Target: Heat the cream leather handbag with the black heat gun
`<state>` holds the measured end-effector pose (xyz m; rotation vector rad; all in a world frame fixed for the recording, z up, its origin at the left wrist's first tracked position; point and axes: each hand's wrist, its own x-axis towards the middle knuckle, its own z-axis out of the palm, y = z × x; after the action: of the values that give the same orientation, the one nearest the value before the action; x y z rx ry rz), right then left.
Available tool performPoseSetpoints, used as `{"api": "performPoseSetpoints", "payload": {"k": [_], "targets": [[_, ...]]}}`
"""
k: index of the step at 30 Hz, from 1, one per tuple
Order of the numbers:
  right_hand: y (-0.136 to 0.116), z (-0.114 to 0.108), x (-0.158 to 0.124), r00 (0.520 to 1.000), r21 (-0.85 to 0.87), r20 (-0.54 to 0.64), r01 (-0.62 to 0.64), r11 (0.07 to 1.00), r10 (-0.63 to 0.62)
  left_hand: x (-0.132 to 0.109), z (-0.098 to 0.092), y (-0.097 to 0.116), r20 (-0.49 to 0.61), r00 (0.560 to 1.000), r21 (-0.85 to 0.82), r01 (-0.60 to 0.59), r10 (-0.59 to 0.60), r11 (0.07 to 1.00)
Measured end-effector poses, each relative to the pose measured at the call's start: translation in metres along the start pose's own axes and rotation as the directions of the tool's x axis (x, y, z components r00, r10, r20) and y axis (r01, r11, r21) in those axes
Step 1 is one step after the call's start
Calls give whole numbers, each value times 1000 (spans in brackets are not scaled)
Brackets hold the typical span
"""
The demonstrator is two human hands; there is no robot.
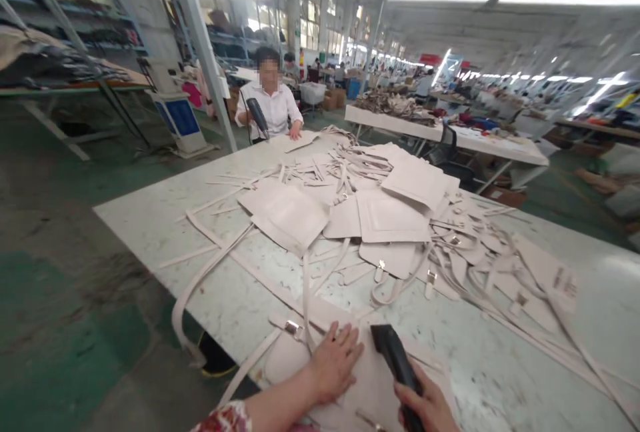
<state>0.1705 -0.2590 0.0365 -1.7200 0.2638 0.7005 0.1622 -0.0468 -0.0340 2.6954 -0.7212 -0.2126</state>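
Left hand (334, 360) flat on pale bag panel (370, 379); right hand (427, 407) grips black tool (397, 360).

The left arm (280, 399) is bare below a red floral-patterned sleeve (223, 419).

I can't read any text, label, brand or number here. The red sign (431, 59) far down the hall and the blue panels on the white cabinet (179, 119) are too small and blurred for me.
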Motion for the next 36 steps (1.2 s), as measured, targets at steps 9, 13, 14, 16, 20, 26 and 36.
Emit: {"api": "performPoseSetpoints", "payload": {"k": [9, 13, 14, 16, 20, 26, 36], "targets": [[-23, 26, 46, 998, 16, 38, -49, 999, 48, 1, -7, -9, -29, 1000, -54, -13, 11, 998], [-19, 27, 48, 998, 6, 51, -48, 999, 47, 3, -9, -9, -31, 999, -63, -18, 16, 998], [-19, 28, 47, 997, 0, 67, -47, 999, 47, 4, -9, -8, -29, 999, -61, -15, 14, 998], [-19, 33, 47, 998, -12, 57, -27, 1000, 28, 6, -8, -6, -30, 1000, -56, -9, 7, 998], [-26, 43, 47, 991, -52, -114, 61, 997, -67, 5, -6, -8, -36, 999, -40, 3, -5, 999], [-3, 9, -1, 951, -18, -307, 41, 999, -45, -16, -4, -37, -62, 996, -29, 64, -66, 998], [-2, 18, -6, 997, -15, -36, 63, 998, -64, -28, -15, -29, -47, 993, -8, 104, -105, 995]]}}
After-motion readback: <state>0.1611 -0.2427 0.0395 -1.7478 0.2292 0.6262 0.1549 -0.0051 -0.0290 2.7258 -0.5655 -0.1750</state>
